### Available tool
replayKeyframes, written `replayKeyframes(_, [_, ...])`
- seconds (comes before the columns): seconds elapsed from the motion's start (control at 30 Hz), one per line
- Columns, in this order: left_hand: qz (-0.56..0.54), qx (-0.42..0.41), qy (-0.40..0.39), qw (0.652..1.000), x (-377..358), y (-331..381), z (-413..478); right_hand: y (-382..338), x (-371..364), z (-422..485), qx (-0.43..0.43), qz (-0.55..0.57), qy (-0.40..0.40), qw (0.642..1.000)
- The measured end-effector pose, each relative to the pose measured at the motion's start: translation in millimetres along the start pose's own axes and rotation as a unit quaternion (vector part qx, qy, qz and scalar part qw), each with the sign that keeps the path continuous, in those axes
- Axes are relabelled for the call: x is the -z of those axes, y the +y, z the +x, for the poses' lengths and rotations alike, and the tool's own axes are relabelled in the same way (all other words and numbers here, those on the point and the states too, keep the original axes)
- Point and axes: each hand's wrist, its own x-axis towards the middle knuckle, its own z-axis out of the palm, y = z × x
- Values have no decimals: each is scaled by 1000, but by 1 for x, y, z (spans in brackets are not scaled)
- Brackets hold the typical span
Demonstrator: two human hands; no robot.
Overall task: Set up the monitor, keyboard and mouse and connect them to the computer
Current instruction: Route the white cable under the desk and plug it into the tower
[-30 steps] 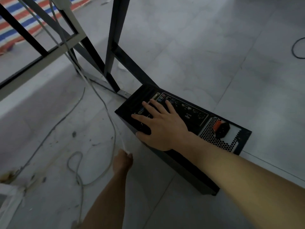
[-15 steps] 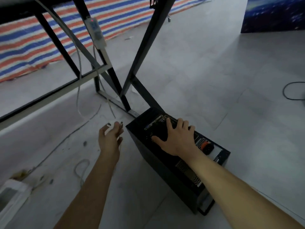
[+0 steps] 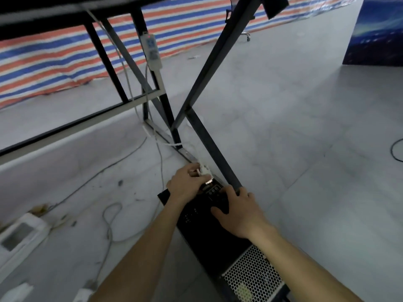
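The left hand [image 3: 187,185] is wrapped round a white plug [image 3: 204,171] mid-frame, the computer [image 3: 207,243] touched by the spread right hand [image 3: 238,213].

Left hand [image 3: 185,184] pinches a white plug [image 3: 204,172] at the computer [image 3: 209,236].

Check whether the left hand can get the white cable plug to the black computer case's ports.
Probably yes: the left hand holds the white cable plug right at the ports of the black computer case, nothing between; the right hand rests beside them.
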Motion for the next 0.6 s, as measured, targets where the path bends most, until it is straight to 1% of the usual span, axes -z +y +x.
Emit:
replayKeyframes(0.1, [2,14,-7,1000,16,-9,5,4,2,9,2,50,5,999])
replayKeyframes(0.17, [-16,20,-19,999,23,-17,5,4,5,18,6,87,9,996])
replayKeyframes(0.27, [-46,11,-19,999,23,-27,4,4,11,31,26,131,13,991])
replayKeyframes(0.33, [-47,5,-22,999,21,-28,6,5,12,36,23,155,4,988])
replayKeyframes(0.47, [-15,-26,-29,999,16,-27,10,8,11,42,21,183,1,983])
replayKeyframes(0.6, [42,-87,-26,995,17,-20,8,8,12,44,30,195,7,980])
